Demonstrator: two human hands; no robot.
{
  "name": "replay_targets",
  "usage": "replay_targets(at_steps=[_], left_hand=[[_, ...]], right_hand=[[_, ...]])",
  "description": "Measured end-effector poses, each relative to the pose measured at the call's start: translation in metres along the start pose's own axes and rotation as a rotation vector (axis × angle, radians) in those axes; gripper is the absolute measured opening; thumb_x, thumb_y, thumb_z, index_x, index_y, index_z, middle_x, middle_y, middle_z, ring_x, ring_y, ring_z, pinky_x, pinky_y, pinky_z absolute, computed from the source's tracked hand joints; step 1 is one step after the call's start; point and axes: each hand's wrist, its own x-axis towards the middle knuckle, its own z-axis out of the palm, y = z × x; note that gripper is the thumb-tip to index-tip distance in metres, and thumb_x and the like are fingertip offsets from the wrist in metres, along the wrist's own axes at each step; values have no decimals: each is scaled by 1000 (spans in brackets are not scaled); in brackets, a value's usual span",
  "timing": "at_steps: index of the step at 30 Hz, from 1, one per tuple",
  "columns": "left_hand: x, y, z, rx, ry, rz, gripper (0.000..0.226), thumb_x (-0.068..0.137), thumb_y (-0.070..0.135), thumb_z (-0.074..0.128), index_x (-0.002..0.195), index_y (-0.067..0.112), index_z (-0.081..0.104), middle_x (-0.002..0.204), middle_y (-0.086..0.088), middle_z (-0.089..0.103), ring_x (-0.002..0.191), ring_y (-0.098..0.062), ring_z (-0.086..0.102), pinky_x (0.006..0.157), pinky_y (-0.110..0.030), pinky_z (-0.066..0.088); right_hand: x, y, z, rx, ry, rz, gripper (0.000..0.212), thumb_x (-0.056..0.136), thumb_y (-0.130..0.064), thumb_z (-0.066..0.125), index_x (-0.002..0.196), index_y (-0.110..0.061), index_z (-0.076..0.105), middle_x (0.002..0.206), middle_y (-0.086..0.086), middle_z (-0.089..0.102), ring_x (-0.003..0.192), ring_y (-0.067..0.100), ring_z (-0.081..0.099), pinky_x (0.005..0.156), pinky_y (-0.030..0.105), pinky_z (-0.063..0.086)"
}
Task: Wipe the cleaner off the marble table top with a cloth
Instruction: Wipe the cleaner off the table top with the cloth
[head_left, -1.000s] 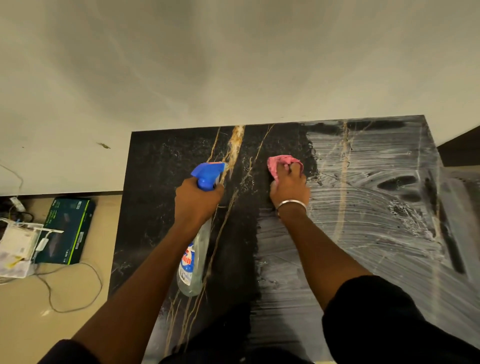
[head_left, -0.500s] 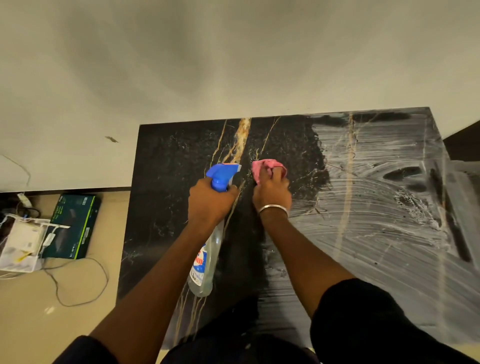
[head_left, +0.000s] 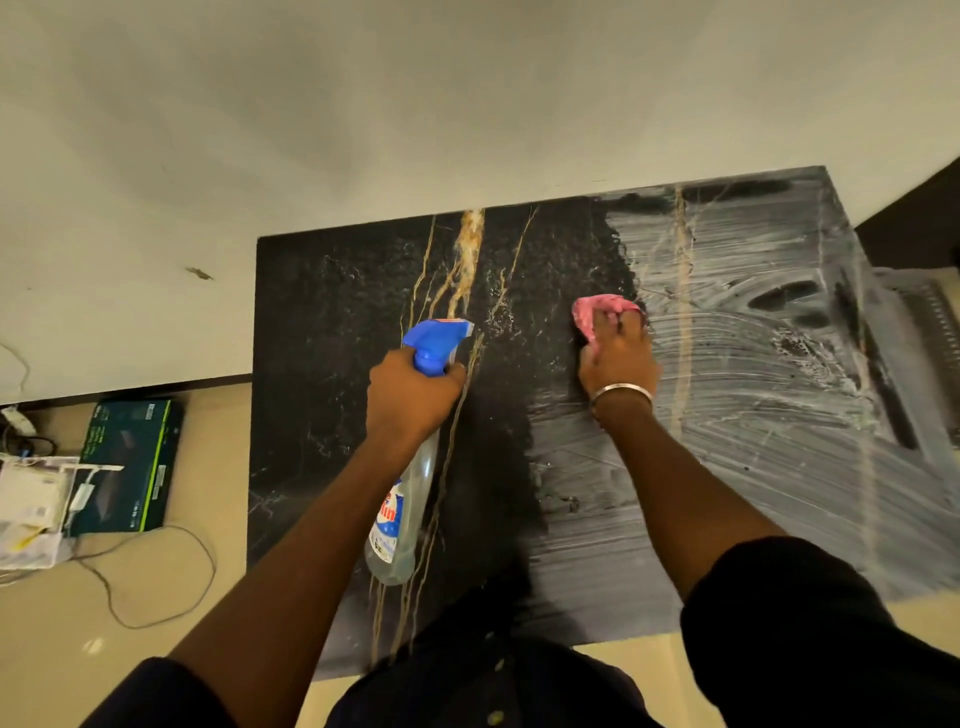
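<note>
The black marble table top (head_left: 332, 374) with gold veins fills the middle of the head view. Its left half is dark and wiped; its right half carries white streaks of cleaner (head_left: 769, 415). My right hand (head_left: 618, 364), with a metal bangle at the wrist, grips a bunched pink cloth (head_left: 597, 309) and presses it on the marble at the border between the dark part and the streaks. My left hand (head_left: 410, 395) grips the neck of a clear spray bottle (head_left: 400, 519) with a blue trigger head, held above the table's left half.
A pale wall runs along the table's far edge. On the beige floor at the left lie a dark green box (head_left: 130, 462), a white box with papers (head_left: 31, 509) and a loose cable (head_left: 156, 582). A dark opening shows at the far right.
My right hand swept the cloth left toward the spray bottle, then back right to the edge of the streaks. The left hand kept its grip on the bottle.
</note>
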Motion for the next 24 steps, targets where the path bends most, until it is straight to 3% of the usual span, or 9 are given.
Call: replay_targets(at_steps=[3, 6, 9, 11, 13, 16, 20, 24], left_hand=[[-4, 0, -2, -4, -27, 17, 18, 83, 19, 70, 96, 17, 59, 86, -8, 66, 76, -19, 64, 78, -38, 58], [-9, -2, -1, 15, -74, 39, 23, 81, 20, 72, 99, 15, 60, 86, -7, 65, 76, -18, 63, 79, -36, 57], [-16, -1, 2, 70, -120, 56, 32, 74, 26, 80, 96, 14, 60, 82, -4, 64, 70, -15, 61, 69, -27, 52], [-21, 0, 4, 95, -136, 60, 40, 68, 29, 83, 99, 14, 63, 83, -3, 66, 72, -17, 64, 72, -31, 54], [-27, 2, 5, 102, -146, 79, 38, 68, 27, 83, 99, 16, 64, 81, -4, 67, 73, -20, 65, 76, -34, 56], [-34, 2, 7, 130, -144, 110, 30, 70, 27, 81, 92, 16, 64, 75, -6, 65, 70, -23, 65, 77, -38, 58], [-42, 2, 10, 154, -149, 115, 35, 72, 26, 78, 102, 16, 64, 78, -8, 65, 74, -25, 66, 78, -38, 58], [-47, 2, 13, 141, -124, 123, 34, 75, 25, 77, 104, 16, 63, 78, -5, 64, 73, -22, 64, 78, -37, 57]], right_hand=[[7, 30, -10, 94, 33, 35, 52, 86, -24, 54, 137, -19, 50, 142, 15, 42, 111, 41, 53, 85, 45, 48], [5, 36, -22, 564, 23, 24, 43, 88, -20, 53, 130, -12, 59, 126, 16, 62, 108, 33, 61, 92, 41, 50], [-28, 26, -38, 1387, -302, 362, 50, 85, -17, 67, 133, -7, 53, 120, 19, 64, 103, 32, 64, 90, 49, 52], [-52, 23, -39, 1652, -585, 477, 62, 79, -27, 69, 133, -4, 51, 110, 18, 68, 91, 34, 67, 74, 50, 57], [-68, 16, -39, 1751, -751, 460, 73, 72, -35, 76, 132, -1, 51, 103, 19, 66, 82, 36, 67, 58, 48, 58], [-79, 8, -37, 1853, -839, 412, 81, 60, -36, 86, 126, -1, 56, 101, 19, 68, 81, 36, 68, 58, 49, 58], [-85, 5, -39, 1872, -839, 442, 70, 79, -30, 64, 136, 4, 45, 111, 24, 60, 81, 37, 68, 53, 44, 58], [-89, 6, -39, 1820, -853, 451, 66, 79, -31, 64, 133, 3, 48, 109, 24, 61, 80, 37, 68, 52, 45, 57]])
